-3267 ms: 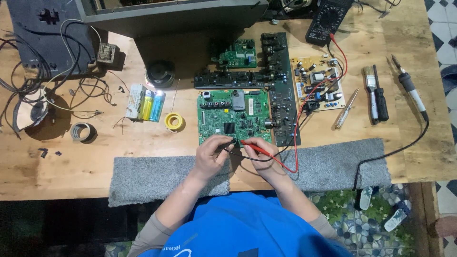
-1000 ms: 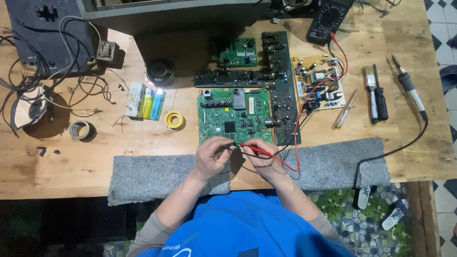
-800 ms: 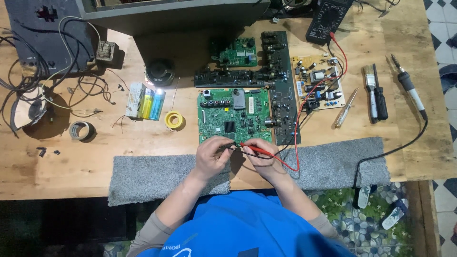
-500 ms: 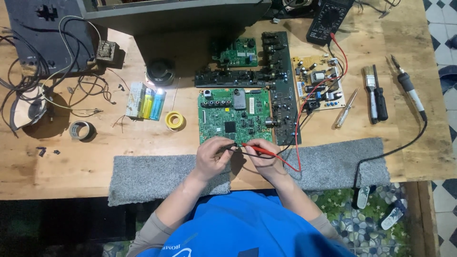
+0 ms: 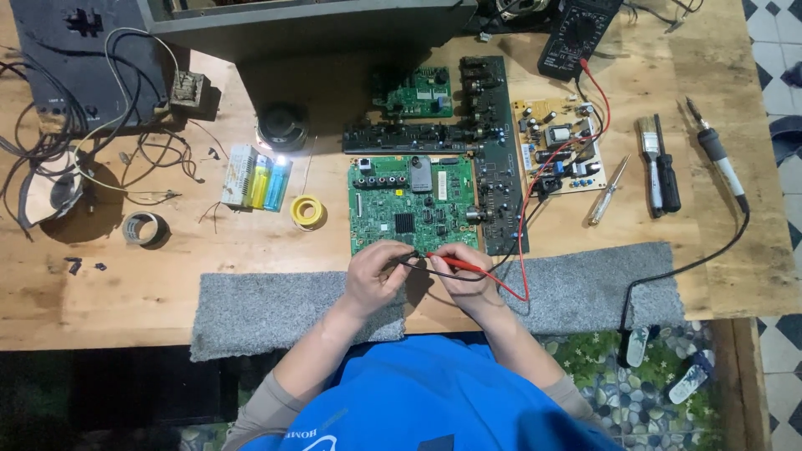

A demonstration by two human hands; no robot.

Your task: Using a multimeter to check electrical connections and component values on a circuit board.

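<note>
Green circuit board [image 5: 413, 203] lies flat on the wooden counter [image 5: 167, 276], straight ahead of the person and just beyond a grey mat [image 5: 276, 309] that runs along the counter's near edge. In the head view, both hands meet at the board's near edge, so the board lies directly forward of the fingers, with its long axis running left to right across the body. The left hand [image 5: 378, 276] has its fingers pinched together on a black probe [image 5: 407, 260], whose tip points toward the lower middle of the board; the right hand [image 5: 461, 274] has its fingers closed on a red probe [image 5: 451, 263], which lies nearly level and points left toward the same spot. The two probe tips sit very close together, though whether they touch the board cannot be told. Both hands are about equally near the board, forearms angled inward from the blue shirt, wrists low over the mat. Red and black leads [image 5: 526, 217] loop from the hands up to a dark meter [image 5: 576, 33] at the far edge. Farther boards, a yellow solder roll [image 5: 307, 210], screwdrivers [image 5: 660, 171] and a soldering iron [image 5: 717, 159] lie well apart from the hands.
</note>
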